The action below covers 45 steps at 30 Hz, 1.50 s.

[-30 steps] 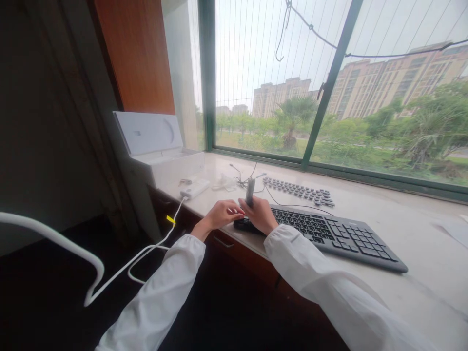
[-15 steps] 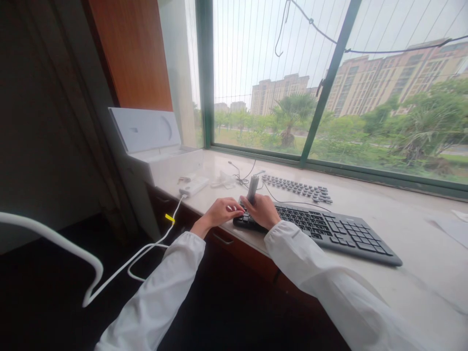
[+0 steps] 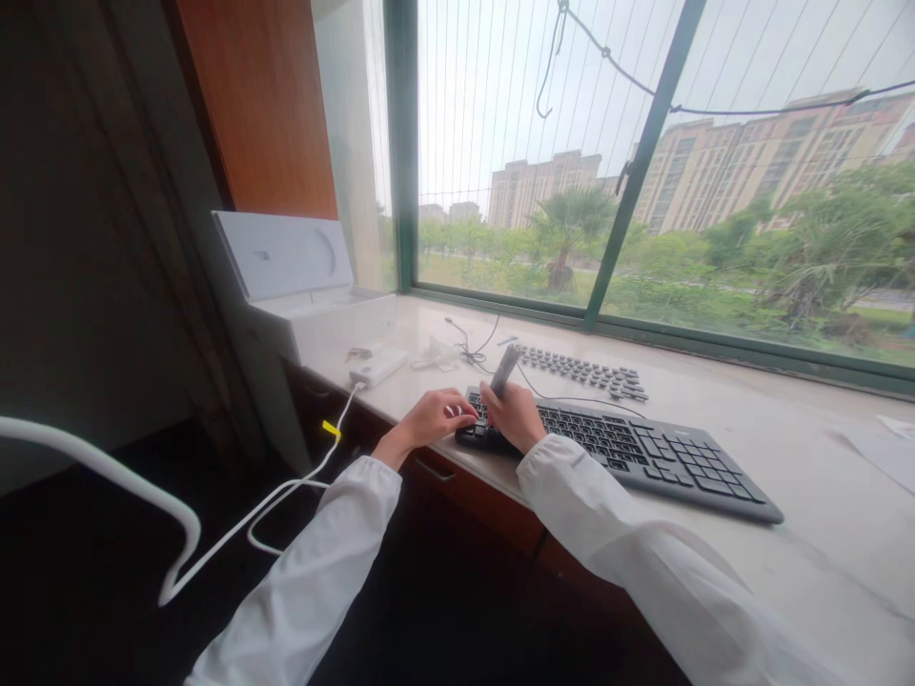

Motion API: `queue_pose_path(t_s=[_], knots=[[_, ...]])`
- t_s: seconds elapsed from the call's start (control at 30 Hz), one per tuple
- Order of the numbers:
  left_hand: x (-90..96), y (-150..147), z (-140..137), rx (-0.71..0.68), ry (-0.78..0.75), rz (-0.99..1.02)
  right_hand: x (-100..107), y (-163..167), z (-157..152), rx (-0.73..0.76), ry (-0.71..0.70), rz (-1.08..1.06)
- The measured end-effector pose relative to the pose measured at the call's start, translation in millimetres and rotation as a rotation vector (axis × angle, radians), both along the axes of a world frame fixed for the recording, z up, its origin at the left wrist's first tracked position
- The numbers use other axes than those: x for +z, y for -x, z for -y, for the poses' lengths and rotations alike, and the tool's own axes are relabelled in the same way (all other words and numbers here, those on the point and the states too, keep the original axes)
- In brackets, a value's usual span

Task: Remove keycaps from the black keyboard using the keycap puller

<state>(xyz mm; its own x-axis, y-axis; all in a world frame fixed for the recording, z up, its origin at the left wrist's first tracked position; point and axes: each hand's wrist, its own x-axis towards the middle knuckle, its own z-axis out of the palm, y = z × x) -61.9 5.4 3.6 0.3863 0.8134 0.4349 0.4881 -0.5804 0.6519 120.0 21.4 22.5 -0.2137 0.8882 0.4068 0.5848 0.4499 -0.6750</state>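
A black keyboard [image 3: 704, 469] lies along the table's front edge; many keys on its left and middle part show no caps. My right hand [image 3: 516, 414] is closed around a dark grey bar-shaped tool [image 3: 506, 370], which stands tilted over the keyboard's left part. Its lower end is hidden by the hand. At the keyboard's left end, my left hand [image 3: 437, 415] has thumb and fingertips brought together on the keys; whatever they pinch is too small to make out. Behind the keyboard, loose keycaps [image 3: 582, 370] are laid out in rows.
A black cable [image 3: 473, 356] is bunched behind the hands. To the left are a white power strip [image 3: 378, 368], clear plastic [image 3: 437, 354] and an open white box [image 3: 343, 319]. A white cord [image 3: 286, 484] hangs off the table's front. Paper [image 3: 883, 453] lies far right.
The tool in my right hand has tipped over to the right from a more upright stance. My left hand has stayed at the keyboard's left end.
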Motion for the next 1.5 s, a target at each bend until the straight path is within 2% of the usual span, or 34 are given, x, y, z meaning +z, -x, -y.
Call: queue_pose_path(t_s=[0.2, 0.4, 0.47, 0.63, 0.77, 0.97, 1.27, 1.5], knots=[[2.0, -1.1, 2.1, 0.005, 0.004, -0.007, -2.2, 0.4, -0.5, 0.001, 0.032, -0.025], [2.2, -0.6, 2.4, -0.003, -0.013, -0.016, -1.0, 3.8, 3.8, 0.028, -0.202, 0.155], [1.3, -0.3, 2.0, -0.007, -0.019, -0.020, -1.8, 4.1, 3.0, 0.040, -0.241, 0.180], [-1.5, 0.4, -0.3, 0.004, -0.036, -0.023, -1.6, 1.7, 0.3, 0.087, -0.202, 0.209], [-5.8, 2.5, -3.0, -0.017, -0.072, -0.026, 1.1, 0.5, 1.2, 0.107, -0.234, 0.298], [-11.7, 4.6, -5.7, -0.020, -0.091, -0.024, 1.3, -0.9, -1.0, 0.151, -0.215, 0.287], [-10.2, 4.2, -5.4, -0.015, -0.081, -0.032, 6.8, 3.4, 3.1, 0.109, -0.114, 0.330], [-8.0, 0.9, -3.4, 0.004, -0.100, -0.049, 1.7, 10.2, 6.9, 0.044, -0.218, 0.412]])
